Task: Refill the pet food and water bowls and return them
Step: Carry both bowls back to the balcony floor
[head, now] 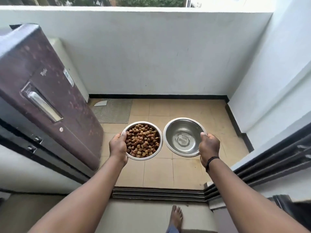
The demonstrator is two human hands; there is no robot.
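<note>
My left hand (117, 146) pinches the near rim of the round steel bowl heaped with brown kibble (142, 140), thumb hooked over the edge and the other fingers hidden beneath. My right hand (209, 147) holds the round steel bowl of clear water (184, 137) the same way, by one side of its rim. Both bowls hang in the air side by side, almost touching, above the tan tiled balcony floor (183, 170).

I judge the one-sided hold the weak point: each bowl can tip away from my thumb as I lower it, slopping water or shedding kibble. If the rims knock, either may spill. The ridged dark door track (158, 192) lies ahead of my bare foot (175, 216); catching a toe there would jolt both. The maroon refrigerator (45, 91) crowds my left elbow.
</note>
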